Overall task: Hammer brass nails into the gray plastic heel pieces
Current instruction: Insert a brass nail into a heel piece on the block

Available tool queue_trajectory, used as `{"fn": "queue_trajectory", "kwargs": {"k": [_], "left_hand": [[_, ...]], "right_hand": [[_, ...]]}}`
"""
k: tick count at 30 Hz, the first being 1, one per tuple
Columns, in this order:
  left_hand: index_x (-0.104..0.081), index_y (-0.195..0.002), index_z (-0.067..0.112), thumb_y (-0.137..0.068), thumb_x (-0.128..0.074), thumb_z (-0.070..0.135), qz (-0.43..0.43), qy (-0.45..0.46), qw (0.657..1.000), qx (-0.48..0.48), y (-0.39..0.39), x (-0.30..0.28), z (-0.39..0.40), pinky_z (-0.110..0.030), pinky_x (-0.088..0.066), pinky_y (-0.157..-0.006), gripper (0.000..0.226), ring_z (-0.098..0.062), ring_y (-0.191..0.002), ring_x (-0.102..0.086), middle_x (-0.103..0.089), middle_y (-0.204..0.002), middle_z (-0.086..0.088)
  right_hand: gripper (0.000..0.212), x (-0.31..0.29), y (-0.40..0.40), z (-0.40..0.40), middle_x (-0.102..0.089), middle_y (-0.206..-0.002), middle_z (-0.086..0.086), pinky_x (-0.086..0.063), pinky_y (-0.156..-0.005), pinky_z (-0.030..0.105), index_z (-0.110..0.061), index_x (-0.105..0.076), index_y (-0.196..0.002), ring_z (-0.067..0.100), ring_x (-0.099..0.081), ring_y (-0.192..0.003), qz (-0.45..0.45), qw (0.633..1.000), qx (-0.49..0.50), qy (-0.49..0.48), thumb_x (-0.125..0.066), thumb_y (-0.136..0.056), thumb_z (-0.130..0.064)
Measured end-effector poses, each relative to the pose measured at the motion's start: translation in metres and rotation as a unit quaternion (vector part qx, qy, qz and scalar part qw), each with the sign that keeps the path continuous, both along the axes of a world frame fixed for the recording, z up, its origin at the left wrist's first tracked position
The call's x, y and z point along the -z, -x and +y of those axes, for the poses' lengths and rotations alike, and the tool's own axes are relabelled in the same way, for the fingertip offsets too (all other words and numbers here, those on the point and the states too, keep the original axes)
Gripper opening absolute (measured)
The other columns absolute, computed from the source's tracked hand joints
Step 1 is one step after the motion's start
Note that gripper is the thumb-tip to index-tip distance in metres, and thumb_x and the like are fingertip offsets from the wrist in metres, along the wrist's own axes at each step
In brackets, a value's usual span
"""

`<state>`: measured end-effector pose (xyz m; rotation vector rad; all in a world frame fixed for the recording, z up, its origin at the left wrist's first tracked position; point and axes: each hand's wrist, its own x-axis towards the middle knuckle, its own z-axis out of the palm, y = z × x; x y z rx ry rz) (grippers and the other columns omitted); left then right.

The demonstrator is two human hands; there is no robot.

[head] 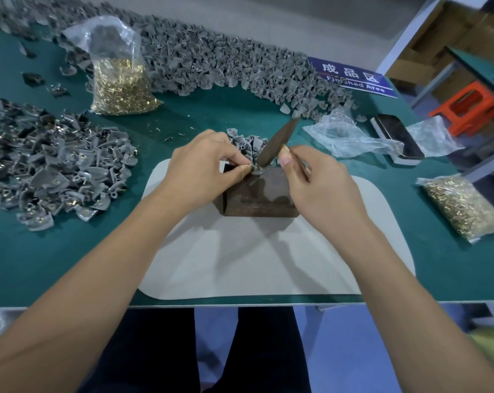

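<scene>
Seen from my head camera, looking down at a green worktable (240, 109): my left hand (200, 163) rests on the top far corner of a dark metal block (257, 194), thumb and forefinger pinched narrow around a small gray heel piece (257, 171) that lies on the block's top face. A brass nail head seems to glint at that pinch, though it is too small to be sure. My right hand (311, 177) is curled tight around the handle of a hammer (277, 144), thumb on top; the dark hammer head slants down and left, its tip touching or just above the heel piece beside my left fingertips. The block stands on a pale gray mat (268, 256) at the table's near edge. Just behind the block sits a small cluster of gray heel pieces (248, 143). To my left spreads a pile of heel pieces with brass nails (50, 171). A long heap of gray pieces (211, 61) runs along the far edge. A clear bag of brass nails (121, 83) stands far left; another bag of nails (464, 205) lies at right. A blue sign (353, 76) reads "Finished Area".
</scene>
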<state>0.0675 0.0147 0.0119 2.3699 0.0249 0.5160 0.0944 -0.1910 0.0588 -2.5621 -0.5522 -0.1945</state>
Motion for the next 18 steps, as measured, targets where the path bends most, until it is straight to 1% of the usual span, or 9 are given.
{"fn": "queue_trajectory", "kwargs": {"k": [2,5,7,8,10,13,16,18], "left_hand": [[-0.075,-0.085,0.04,-0.087,-0.076,0.042,0.002,0.003,1.0,0.004,-0.0006,0.0003,-0.0004,-0.045,-0.054,-0.078,0.004,-0.006,-0.094,-0.05,-0.058,-0.082,0.016],[-0.075,-0.085,0.04,-0.087,-0.076,0.043,0.0,-0.002,1.0,0.0,0.0002,-0.0001,-0.0007,-0.044,-0.054,-0.078,0.003,-0.006,-0.094,-0.051,-0.058,-0.082,0.017],[-0.076,-0.085,0.039,-0.087,-0.076,0.042,0.002,0.002,1.0,0.002,-0.0001,-0.0004,-0.0012,-0.045,-0.054,-0.079,0.004,-0.007,-0.094,-0.051,-0.058,-0.082,0.015],[-0.076,-0.085,0.039,-0.087,-0.076,0.042,0.002,0.002,1.0,0.002,-0.0002,-0.0003,-0.0009,-0.045,-0.054,-0.078,0.004,-0.007,-0.094,-0.051,-0.058,-0.082,0.015],[-0.076,-0.085,0.04,-0.087,-0.076,0.043,-0.002,-0.006,1.0,-0.002,0.0,0.0001,-0.0006,-0.045,-0.054,-0.078,0.003,-0.007,-0.093,-0.05,-0.057,-0.081,0.016],[-0.076,-0.085,0.039,-0.087,-0.076,0.041,-0.003,-0.001,1.0,0.002,-0.0007,0.0005,-0.0004,-0.044,-0.054,-0.078,0.004,-0.007,-0.093,-0.05,-0.056,-0.08,0.016],[-0.076,-0.085,0.039,-0.088,-0.075,0.041,-0.005,-0.009,1.0,-0.002,-0.0008,0.0015,0.0007,-0.045,-0.053,-0.077,0.004,-0.005,-0.092,-0.048,-0.055,-0.079,0.018],[-0.074,-0.085,0.039,-0.088,-0.074,0.042,-0.002,-0.009,1.0,0.001,-0.0011,0.0016,0.0003,-0.044,-0.053,-0.077,0.004,-0.004,-0.092,-0.047,-0.054,-0.08,0.019]], "right_hand": [[0.028,-0.0004,0.0006,-0.0012,-0.051,-0.066,-0.006,-0.037,-0.056,0.037,-0.031,-0.05,-0.089,0.02,-0.051,-0.068,-0.011,1.0,0.001,-0.026,-0.04,-0.107,-0.05],[0.031,0.0,0.0025,0.0016,-0.053,-0.067,-0.005,-0.038,-0.057,0.039,-0.029,-0.051,-0.089,0.026,-0.054,-0.072,-0.001,1.0,-0.009,0.018,-0.039,-0.107,-0.051],[0.03,0.0007,0.003,-0.0005,-0.054,-0.067,-0.005,-0.04,-0.058,0.04,-0.028,-0.055,-0.094,0.026,-0.054,-0.071,-0.01,1.0,-0.006,-0.007,-0.039,-0.107,-0.05],[0.03,-0.0005,0.0031,-0.0009,-0.052,-0.066,-0.004,-0.04,-0.059,0.041,-0.027,-0.054,-0.093,0.026,-0.053,-0.07,-0.006,1.0,-0.007,-0.014,-0.039,-0.108,-0.049],[0.032,-0.0013,0.0036,0.0001,-0.052,-0.066,-0.003,-0.042,-0.059,0.041,-0.026,-0.051,-0.089,0.029,-0.053,-0.072,0.001,1.0,-0.009,0.01,-0.04,-0.107,-0.05],[0.03,-0.001,0.0032,-0.0002,-0.053,-0.067,-0.003,-0.04,-0.059,0.041,-0.027,-0.051,-0.092,0.028,-0.052,-0.071,-0.014,1.0,-0.002,-0.013,-0.039,-0.107,-0.05],[0.035,-0.001,0.0021,0.002,-0.051,-0.066,-0.002,-0.038,-0.057,0.04,-0.027,-0.044,-0.082,0.03,-0.052,-0.072,0.001,1.0,-0.01,0.022,-0.038,-0.107,-0.05],[0.033,0.0006,0.0021,0.0008,-0.05,-0.065,-0.002,-0.036,-0.056,0.04,-0.027,-0.046,-0.084,0.027,-0.051,-0.07,-0.009,1.0,-0.004,-0.014,-0.039,-0.107,-0.05]]}}
